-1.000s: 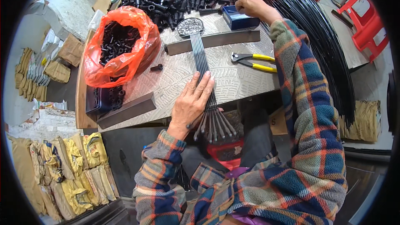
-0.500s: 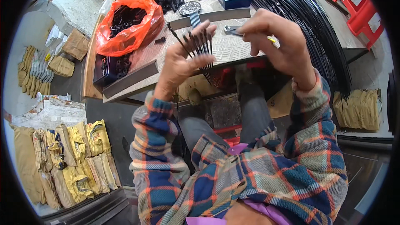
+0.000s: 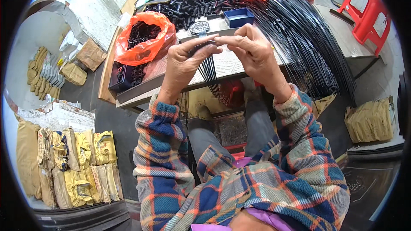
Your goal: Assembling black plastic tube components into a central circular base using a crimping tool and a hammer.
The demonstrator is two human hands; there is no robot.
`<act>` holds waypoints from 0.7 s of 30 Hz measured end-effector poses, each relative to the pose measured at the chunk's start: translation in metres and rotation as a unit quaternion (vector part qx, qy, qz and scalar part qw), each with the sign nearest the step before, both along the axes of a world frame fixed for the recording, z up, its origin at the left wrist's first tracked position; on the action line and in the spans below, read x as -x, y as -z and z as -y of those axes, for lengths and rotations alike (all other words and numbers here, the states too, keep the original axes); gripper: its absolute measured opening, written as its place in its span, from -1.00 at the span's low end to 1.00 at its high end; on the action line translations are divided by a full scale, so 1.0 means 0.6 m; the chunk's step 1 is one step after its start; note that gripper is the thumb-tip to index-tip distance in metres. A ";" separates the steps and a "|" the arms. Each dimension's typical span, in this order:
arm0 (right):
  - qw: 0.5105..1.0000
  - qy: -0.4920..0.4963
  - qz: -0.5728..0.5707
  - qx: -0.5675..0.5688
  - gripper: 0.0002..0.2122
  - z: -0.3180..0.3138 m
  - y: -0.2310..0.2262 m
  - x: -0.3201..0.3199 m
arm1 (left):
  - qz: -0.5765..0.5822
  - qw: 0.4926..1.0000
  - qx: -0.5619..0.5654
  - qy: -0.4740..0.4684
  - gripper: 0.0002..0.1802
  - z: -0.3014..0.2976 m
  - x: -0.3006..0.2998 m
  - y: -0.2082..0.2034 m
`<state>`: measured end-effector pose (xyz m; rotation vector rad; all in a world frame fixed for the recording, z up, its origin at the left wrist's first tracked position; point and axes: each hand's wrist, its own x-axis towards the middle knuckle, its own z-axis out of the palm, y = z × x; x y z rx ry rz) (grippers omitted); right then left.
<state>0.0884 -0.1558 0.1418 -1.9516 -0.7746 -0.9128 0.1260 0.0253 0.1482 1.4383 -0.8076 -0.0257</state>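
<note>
Several thin black rods (image 3: 208, 69) are pinched in your left hand (image 3: 185, 62) above the near edge of the table (image 3: 233, 66); your right hand (image 3: 253, 53) meets its fingertips, grip unclear.

The left hand (image 3: 186, 62), flat on the thin black rods (image 3: 208, 69) a second ago, is now raised above the front edge of the table (image 3: 231, 67), with rods held between its thumb and fingers. The right hand (image 3: 257, 57) is no longer at the blue box (image 3: 239, 18), nor apart from the left as half a second ago; its fingertips now meet the left hand's fingertips at the bunch.
</note>
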 end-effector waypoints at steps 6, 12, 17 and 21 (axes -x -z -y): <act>0.980 0.114 0.131 0.099 -0.61 0.004 -0.012 0.001 | 0.020 0.999 -0.041 -0.020 -0.74 -0.006 -0.002 -0.001; 0.954 0.037 0.197 0.222 -0.82 0.018 -0.051 -0.024 | 0.106 0.990 -0.086 0.028 -0.78 -0.013 -0.022 0.006; 0.970 -0.001 0.113 0.217 -0.89 -0.001 -0.057 -0.020 | 0.296 0.941 -0.158 -0.051 -0.62 -0.036 -0.039 0.013; 0.954 0.010 0.146 0.262 -0.87 -0.002 -0.060 -0.022 | 0.299 0.944 -0.119 -0.074 -0.64 -0.031 -0.038 0.023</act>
